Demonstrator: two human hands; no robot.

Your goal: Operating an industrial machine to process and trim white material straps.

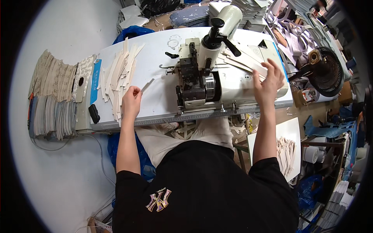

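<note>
Between the fingertips of my left hand (131, 103) is a narrow grey strip (148, 84), its free end pointing toward the machine. That hand is closed, just right of a loose pile of cream strips (123, 70) on the white table. My right hand (269, 82) is open over the right part of a cream bench machine (233, 93), thumb and fingers apart. Close by its fingers, several pale flat strips (243, 60) lie fanned out on the machine top. A ribbed metal roller (210, 87) and black clamp parts sit at the machine's left end.
Stacked sheets (54, 116) stand at the table's left end beside a blue strip (95, 81). A black fan (326, 72) stands at the right. Below it, a white board (297, 134) carries more strips. Piled material (190, 16) lies behind the table.
</note>
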